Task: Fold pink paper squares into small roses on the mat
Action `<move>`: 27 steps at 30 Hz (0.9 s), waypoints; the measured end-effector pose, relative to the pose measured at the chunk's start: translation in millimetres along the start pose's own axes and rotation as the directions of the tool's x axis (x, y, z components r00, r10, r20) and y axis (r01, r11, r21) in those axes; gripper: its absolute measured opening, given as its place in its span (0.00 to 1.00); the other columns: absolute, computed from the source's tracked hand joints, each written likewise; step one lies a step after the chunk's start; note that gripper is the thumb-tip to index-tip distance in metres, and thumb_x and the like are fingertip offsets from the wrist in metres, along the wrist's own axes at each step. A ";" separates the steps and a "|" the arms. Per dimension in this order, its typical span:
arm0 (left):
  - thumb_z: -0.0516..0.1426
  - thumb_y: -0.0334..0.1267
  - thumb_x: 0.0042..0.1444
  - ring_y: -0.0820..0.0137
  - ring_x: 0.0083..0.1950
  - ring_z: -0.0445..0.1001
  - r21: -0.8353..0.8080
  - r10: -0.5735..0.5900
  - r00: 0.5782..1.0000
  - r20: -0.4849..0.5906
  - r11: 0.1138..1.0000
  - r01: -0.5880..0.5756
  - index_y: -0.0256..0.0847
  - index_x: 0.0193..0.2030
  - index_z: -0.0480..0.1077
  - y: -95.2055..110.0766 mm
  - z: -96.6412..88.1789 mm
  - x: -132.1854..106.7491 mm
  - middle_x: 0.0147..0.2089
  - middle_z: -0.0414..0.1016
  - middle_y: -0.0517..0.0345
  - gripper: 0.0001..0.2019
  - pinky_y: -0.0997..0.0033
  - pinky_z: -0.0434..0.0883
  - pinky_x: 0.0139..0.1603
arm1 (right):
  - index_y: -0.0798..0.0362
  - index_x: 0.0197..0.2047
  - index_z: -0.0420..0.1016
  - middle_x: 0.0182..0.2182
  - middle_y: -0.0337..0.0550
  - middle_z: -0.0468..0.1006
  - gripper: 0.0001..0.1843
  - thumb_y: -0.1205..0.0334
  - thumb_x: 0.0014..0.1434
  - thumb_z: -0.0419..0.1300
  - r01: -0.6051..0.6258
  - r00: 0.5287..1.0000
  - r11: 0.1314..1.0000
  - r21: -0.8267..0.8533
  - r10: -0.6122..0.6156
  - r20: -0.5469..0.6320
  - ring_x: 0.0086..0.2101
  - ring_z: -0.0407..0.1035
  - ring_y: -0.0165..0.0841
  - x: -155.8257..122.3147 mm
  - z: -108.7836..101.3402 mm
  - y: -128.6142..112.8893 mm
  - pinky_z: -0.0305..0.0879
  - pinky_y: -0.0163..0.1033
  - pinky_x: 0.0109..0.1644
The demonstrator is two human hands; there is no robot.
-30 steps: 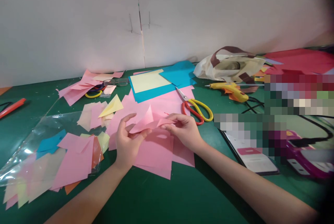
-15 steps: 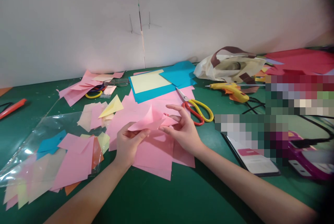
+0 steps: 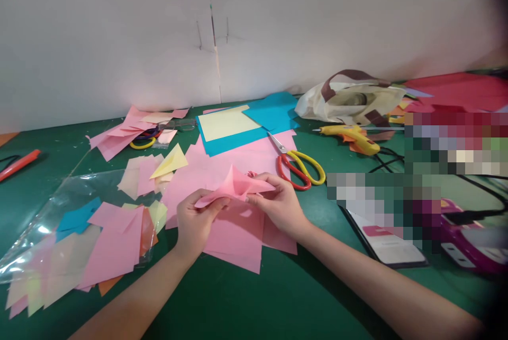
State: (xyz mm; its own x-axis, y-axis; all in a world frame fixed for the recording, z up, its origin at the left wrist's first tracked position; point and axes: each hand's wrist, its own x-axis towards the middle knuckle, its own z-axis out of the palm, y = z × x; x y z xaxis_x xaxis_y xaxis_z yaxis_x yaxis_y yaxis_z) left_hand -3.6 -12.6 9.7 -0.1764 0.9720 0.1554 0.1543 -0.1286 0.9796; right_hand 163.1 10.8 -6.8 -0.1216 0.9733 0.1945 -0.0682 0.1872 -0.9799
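Observation:
Between my two hands is a folded piece of pink paper, its middle standing up in a point. My left hand pinches its left end, thumb on the near side. On the right end my right hand is closed, with thumb and fingers gripping the paper; some fingertips are hidden behind it. Larger pink sheets lie on the green table under the hands. Just beyond my right hand rest scissors with one red and one yellow handle, blades pointing away.
Blue sheets and a cream sheet lie behind. At left, a clear plastic bag lies among paper scraps. On the right are a yellow glue gun, a cloth bag, a phone and a purple device with cables.
My right hand's fingers, spread earlier, have closed in on the paper's right end. The folded paper has bent and opened a little more at its middle. My left hand has barely moved.

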 end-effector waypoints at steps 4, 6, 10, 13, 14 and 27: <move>0.63 0.34 0.46 0.71 0.25 0.73 0.032 -0.010 1.000 -0.009 0.999 0.011 0.40 0.23 0.74 -2.4 0.2 0.1 0.21 0.76 0.61 0.04 0.74 0.70 0.27 | 0.48 0.41 0.69 0.44 0.41 0.73 0.17 0.58 0.47 0.68 0.018 0.999 0.998 -0.058 -0.020 -0.036 0.30 0.72 0.29 -2.6 0.5 1.4 0.72 0.37 0.33; 0.63 0.36 0.46 0.70 0.27 0.74 0.059 -0.002 1.000 -0.012 0.998 0.003 0.40 0.24 0.75 -3.2 0.2 0.0 0.22 0.76 0.60 0.04 0.73 0.71 0.28 | 0.47 0.45 0.66 0.49 0.42 0.70 0.23 0.57 0.46 0.68 -0.013 0.999 0.999 -0.048 0.011 -0.038 0.24 0.70 0.26 -3.5 0.8 1.7 0.71 0.36 0.27; 0.65 0.37 0.44 0.69 0.29 0.74 0.147 0.038 0.999 0.003 0.988 -0.038 0.40 0.27 0.76 -1.1 0.9 -0.9 0.26 0.77 0.60 0.04 0.73 0.71 0.30 | 0.45 0.48 0.64 0.49 0.42 0.68 0.27 0.58 0.46 0.69 0.011 0.999 0.999 -0.038 -0.012 -0.050 0.25 0.70 0.25 -3.8 0.8 1.9 0.72 0.36 0.29; 0.64 0.36 0.45 0.70 0.30 0.73 0.149 0.062 0.998 0.011 0.987 -0.063 0.40 0.27 0.75 0.9 1.4 -1.2 0.26 0.77 0.60 0.03 0.72 0.72 0.31 | 0.45 0.48 0.64 0.50 0.43 0.68 0.26 0.59 0.47 0.68 0.089 0.994 0.992 -0.095 -0.095 -0.062 0.38 0.72 0.33 -4.1 0.5 1.6 0.74 0.40 0.40; 0.64 0.36 0.45 0.70 0.29 0.73 0.145 0.069 0.998 0.005 0.987 -0.069 0.40 0.27 0.75 1.0 1.4 -1.1 0.25 0.76 0.61 0.03 0.73 0.72 0.31 | 0.45 0.49 0.64 0.50 0.43 0.69 0.26 0.59 0.48 0.68 0.110 0.991 0.987 -0.120 -0.118 -0.056 0.41 0.71 0.35 -4.4 0.4 1.4 0.74 0.42 0.43; 0.62 0.33 0.47 0.64 0.39 0.78 0.205 0.123 0.985 0.117 0.968 -0.145 0.40 0.40 0.73 -4.8 -0.8 -4.9 0.37 0.79 0.53 0.11 0.69 0.75 0.40 | 0.44 0.55 0.58 0.47 0.45 0.73 0.27 0.65 0.54 0.62 0.303 0.952 0.901 -0.311 -0.271 0.142 0.39 0.75 0.36 -8.5 -1.7 5.6 0.74 0.46 0.45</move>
State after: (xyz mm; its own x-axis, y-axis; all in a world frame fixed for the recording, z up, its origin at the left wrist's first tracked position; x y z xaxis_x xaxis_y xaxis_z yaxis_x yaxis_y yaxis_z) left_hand -4.2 -16.8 4.4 -0.0414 0.9650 0.2590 0.3739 -0.2254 0.8996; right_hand 165.4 3.8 -14.0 -0.2384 0.8570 0.4569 0.2096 0.5048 -0.8374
